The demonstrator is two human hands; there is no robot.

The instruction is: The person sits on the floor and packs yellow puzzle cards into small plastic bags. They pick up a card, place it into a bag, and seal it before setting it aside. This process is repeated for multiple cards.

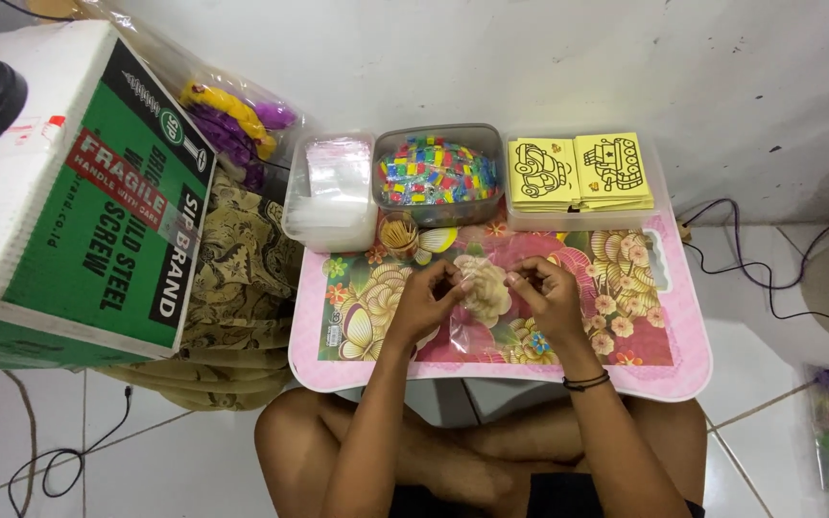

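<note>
Seated cross-legged on white tile floor (194, 451) at pink floral lap table (664, 369); left hand (426, 299) and right hand (549, 293) both pinching clear plastic bag (467, 331).

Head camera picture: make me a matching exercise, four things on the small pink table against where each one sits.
Things:
1. yellow picture cards
2. tub of colourful pieces
3. container of clear bags
4. small clear bag

Places:
A. back row, middle
B. between the left hand and right hand
C. back row, right end
D. back row, left end

Pairs: 1-C, 2-A, 3-D, 4-B
</note>
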